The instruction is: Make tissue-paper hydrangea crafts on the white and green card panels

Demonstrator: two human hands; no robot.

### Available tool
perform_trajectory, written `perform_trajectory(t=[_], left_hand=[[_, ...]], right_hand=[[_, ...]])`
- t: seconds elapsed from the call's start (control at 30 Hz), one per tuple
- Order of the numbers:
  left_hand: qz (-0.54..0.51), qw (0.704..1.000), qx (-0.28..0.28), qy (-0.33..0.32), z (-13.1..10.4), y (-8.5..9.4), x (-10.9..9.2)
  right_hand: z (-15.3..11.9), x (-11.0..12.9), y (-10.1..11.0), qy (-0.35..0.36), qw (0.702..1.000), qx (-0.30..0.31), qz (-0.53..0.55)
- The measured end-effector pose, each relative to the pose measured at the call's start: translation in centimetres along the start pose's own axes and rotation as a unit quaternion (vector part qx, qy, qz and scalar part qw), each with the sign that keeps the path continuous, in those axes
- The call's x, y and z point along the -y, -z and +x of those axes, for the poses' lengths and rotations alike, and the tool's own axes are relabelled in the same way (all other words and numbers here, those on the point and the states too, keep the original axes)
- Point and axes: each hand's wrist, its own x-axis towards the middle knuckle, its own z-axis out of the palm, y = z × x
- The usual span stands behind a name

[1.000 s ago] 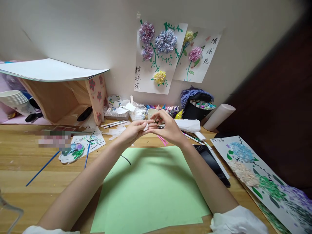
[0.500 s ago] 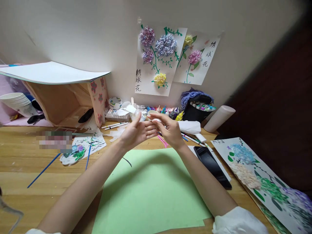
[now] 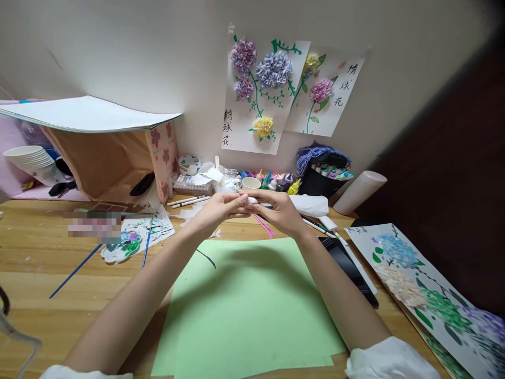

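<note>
Between the fingertips of both hands is a small white lump (image 3: 252,200), partly covered by the fingers; its material is hard to make out. My left hand (image 3: 224,206) pinches it from one side with thumb and fingers. From the other side, my right hand (image 3: 279,208) closes on it. Both hands are raised over the far edge of the green paper (image 3: 252,300), which bears a short dark curved line at its upper left. Just behind the fingers stands a paper cup (image 3: 251,183).
A phone (image 3: 349,271) and a flower picture (image 3: 410,279) lie at the right. Leftward are a paint palette (image 3: 118,253), blue brushes (image 3: 74,271) and a box (image 3: 160,158). Paint bottles (image 3: 272,182), a pen holder (image 3: 321,176) and a white roll (image 3: 361,192) line the wall.
My left hand has gone from a flat, spread palm to fingers bent in around the white lump. My right hand still holds the lump. The view has shifted slightly.
</note>
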Motion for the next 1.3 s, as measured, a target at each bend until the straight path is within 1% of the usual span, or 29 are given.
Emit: perform_trajectory(t=[0.07,0.13,0.27,0.37,0.43,0.5,0.63,0.67,0.73,0.77,0.83,0.87,0.93,1.03,1.07,1.1,1.2,1.23,1.3], left_hand=[[-0.031,0.999,0.022,0.002,0.0,-0.1,-0.1],[-0.037,0.999,0.025,-0.005,0.0,-0.1,0.0],[-0.025,1.000,0.018,-0.003,0.0,0.1,0.3],[-0.021,1.000,-0.018,-0.005,0.0,0.1,0.4],[-0.022,0.999,-0.029,-0.013,-0.1,-0.1,0.3],[-0.027,0.999,-0.019,-0.019,-0.1,-0.3,0.3],[-0.034,0.999,0.024,-0.019,-0.2,-0.5,0.2],[-0.040,0.998,0.038,-0.020,-0.2,-0.6,0.2],[-0.059,0.996,0.059,-0.020,-0.2,-0.7,0.2],[-0.067,0.996,0.060,-0.021,-0.1,-0.8,0.2],[-0.081,0.996,0.037,-0.023,-0.2,-0.9,0.1],[-0.090,0.995,0.027,-0.021,-0.2,-1.0,0.0],[-0.123,0.992,0.022,-0.007,-0.3,-1.1,-0.4],[-0.175,0.983,0.049,0.021,-0.3,-1.3,-0.7],[-0.166,0.985,0.041,0.023,-0.3,-1.4,-0.6],[-0.141,0.990,0.019,0.019,-0.3,-1.7,-0.4],[-0.028,0.996,-0.084,-0.011,-0.4,-2.9,0.6],[0.009,0.994,-0.112,-0.020,-0.5,-3.5,0.9],[0.060,0.988,-0.139,-0.031,-0.8,-4.5,1.1]], right_hand=[[0.0,-0.1,0.1,-0.001,0.999,-0.035,0.005],[0.0,-0.1,0.1,0.001,0.998,-0.053,0.020],[0.0,-0.1,-0.1,-0.002,0.996,-0.050,0.076],[0.1,0.2,0.0,0.015,0.997,-0.032,0.074],[0.1,0.3,-0.1,0.038,0.999,-0.010,0.038],[0.1,0.4,-0.2,0.060,0.998,-0.006,-0.006],[-0.1,0.3,-0.7,0.090,0.994,-0.028,-0.054],[-0.2,0.4,-0.8,0.091,0.993,-0.025,-0.064],[-0.2,0.5,-0.8,0.089,0.992,0.000,-0.090],[-0.2,0.6,-0.8,0.090,0.990,0.016,-0.108],[-0.1,0.7,-0.8,0.099,0.983,0.032,-0.152],[0.0,0.8,-0.8,0.104,0.978,0.030,-0.180],[0.0,0.7,-1.3,0.109,0.965,0.003,-0.240],[-0.2,0.6,-2.9,0.110,0.948,-0.033,-0.296],[-0.3,0.7,-3.6,0.120,0.945,-0.033,-0.302],[-0.5,0.9,-4.3,0.138,0.943,-0.023,-0.302],[-0.9,1.9,-5.8,0.200,0.936,0.025,-0.290],[-0.9,2.1,-5.9,0.207,0.936,0.023,-0.283],[-0.7,2.2,-5.3,0.183,0.946,-0.025,-0.266]])
